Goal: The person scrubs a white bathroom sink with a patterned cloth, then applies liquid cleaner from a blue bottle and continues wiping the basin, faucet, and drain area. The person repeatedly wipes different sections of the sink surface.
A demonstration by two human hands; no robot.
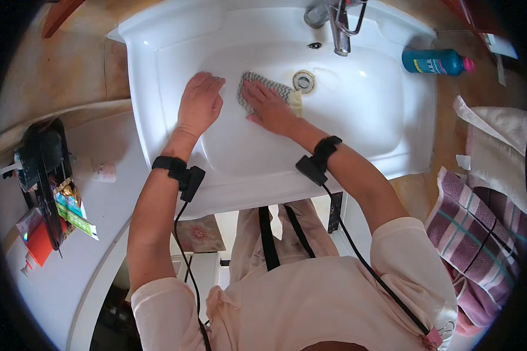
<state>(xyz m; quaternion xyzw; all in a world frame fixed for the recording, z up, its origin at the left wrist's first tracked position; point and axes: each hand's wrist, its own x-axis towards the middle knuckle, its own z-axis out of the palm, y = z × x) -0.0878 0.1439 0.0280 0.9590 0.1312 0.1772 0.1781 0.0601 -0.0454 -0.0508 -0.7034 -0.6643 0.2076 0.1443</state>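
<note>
My right hand presses a grey-and-white zigzag-patterned cloth against the floor of the white sink. The fingers lie over the cloth, and a pale yellow part of it sticks out beside my hand, near the round drain. My left hand rests at the left side of the basin with nothing visible in it. Its fingers are together and slightly bent, the thumb apart from them. Black straps with small boxes circle both wrists.
A chrome faucet rises at the sink's back edge. A teal bottle with a pink cap lies on the right rim. Towels hang at the right. At the left, a dark holder and colourful packets sit near a white surface.
</note>
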